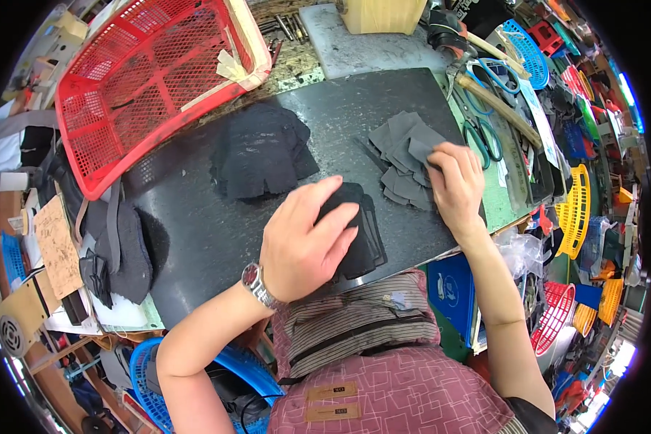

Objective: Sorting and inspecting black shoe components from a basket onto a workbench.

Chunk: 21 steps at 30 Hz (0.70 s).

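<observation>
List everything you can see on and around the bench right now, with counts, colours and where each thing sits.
Work mat: one, black, centre of the bench.
Black fabric pieces: small stack, black, near edge of the mat, under the left hand.
Black fabric pile: one pile, black, middle of the mat.
Grey fabric pieces: fanned stack, count unclear, grey, right side of the mat.
Red basket: one, red, tilted at the far left.
Scissors: at least one pair, teal handles, right of the mat.
Wooden block: one, pale wood, far edge.
Blue basket: one, blue, below the bench at lower left.
Yellow basket: one, yellow, far right.
Left hand: pressing flat on the black fabric pieces, watch on the wrist.
Right hand: fingertips on the grey fabric pieces.
</observation>
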Each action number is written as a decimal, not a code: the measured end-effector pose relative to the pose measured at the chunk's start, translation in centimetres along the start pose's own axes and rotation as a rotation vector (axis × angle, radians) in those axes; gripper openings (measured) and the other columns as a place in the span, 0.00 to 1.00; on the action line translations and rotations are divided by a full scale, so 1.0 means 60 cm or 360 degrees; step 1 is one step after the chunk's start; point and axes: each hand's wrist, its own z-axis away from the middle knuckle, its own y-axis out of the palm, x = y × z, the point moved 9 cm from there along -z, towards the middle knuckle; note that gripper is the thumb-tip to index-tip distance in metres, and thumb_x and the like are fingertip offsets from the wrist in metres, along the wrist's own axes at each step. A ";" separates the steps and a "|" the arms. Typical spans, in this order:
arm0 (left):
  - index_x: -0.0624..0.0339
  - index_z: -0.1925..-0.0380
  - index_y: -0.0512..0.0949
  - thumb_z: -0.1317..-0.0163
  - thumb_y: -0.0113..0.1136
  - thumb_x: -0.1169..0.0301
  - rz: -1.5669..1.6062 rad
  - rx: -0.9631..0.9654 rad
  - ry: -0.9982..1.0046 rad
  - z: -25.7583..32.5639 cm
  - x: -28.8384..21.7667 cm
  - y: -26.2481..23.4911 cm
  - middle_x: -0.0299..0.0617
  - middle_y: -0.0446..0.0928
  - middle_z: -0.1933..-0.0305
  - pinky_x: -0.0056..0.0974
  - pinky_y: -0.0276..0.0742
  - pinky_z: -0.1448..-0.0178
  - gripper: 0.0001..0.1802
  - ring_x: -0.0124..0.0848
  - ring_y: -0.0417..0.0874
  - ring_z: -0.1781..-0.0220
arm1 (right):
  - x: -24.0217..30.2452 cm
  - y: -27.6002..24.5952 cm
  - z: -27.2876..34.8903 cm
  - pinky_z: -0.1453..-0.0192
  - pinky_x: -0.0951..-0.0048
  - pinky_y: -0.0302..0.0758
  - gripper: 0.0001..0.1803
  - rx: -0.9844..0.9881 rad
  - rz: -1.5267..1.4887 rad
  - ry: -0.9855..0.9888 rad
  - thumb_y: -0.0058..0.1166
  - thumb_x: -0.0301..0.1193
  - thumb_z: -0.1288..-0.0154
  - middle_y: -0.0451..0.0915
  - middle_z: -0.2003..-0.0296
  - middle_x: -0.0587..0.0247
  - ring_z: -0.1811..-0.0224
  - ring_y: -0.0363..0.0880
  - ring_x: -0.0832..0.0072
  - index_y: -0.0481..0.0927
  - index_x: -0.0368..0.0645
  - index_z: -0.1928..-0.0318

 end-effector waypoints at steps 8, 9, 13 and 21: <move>0.59 0.47 0.70 0.47 0.66 0.74 0.1152 0.0347 -0.1044 0.034 0.058 0.059 0.36 0.75 0.67 0.28 0.73 0.66 0.26 0.19 0.74 0.71 | 0.078 0.012 0.008 0.72 0.81 0.72 0.10 0.0380 -0.1399 0.0786 0.63 0.23 0.45 0.80 0.71 0.64 0.75 0.76 0.83 0.78 0.38 0.61; 0.60 0.49 0.71 0.45 0.64 0.76 0.1068 0.0195 -0.1164 0.045 0.065 0.045 0.31 0.75 0.76 0.26 0.71 0.70 0.23 0.16 0.72 0.76 | 0.084 0.043 0.023 0.71 0.82 0.71 0.11 0.0647 -0.1623 0.1104 0.62 0.24 0.42 0.80 0.70 0.66 0.75 0.74 0.87 0.78 0.38 0.59; 0.59 0.47 0.69 0.44 0.63 0.77 0.0977 0.0059 -0.1286 0.093 0.082 0.014 0.34 0.78 0.77 0.26 0.71 0.72 0.24 0.18 0.75 0.78 | 0.107 0.089 0.026 0.68 0.82 0.70 0.18 0.0924 -0.1891 0.1327 0.59 0.22 0.42 0.75 0.73 0.70 0.74 0.70 0.87 0.73 0.38 0.50; 0.60 0.44 0.65 0.45 0.64 0.76 0.0674 0.0182 -0.1301 0.112 0.105 0.024 0.38 0.78 0.77 0.30 0.73 0.72 0.28 0.24 0.79 0.79 | 0.114 0.122 0.045 0.70 0.80 0.70 0.22 0.1044 -0.1811 0.1321 0.59 0.20 0.44 0.71 0.75 0.70 0.75 0.69 0.87 0.70 0.38 0.47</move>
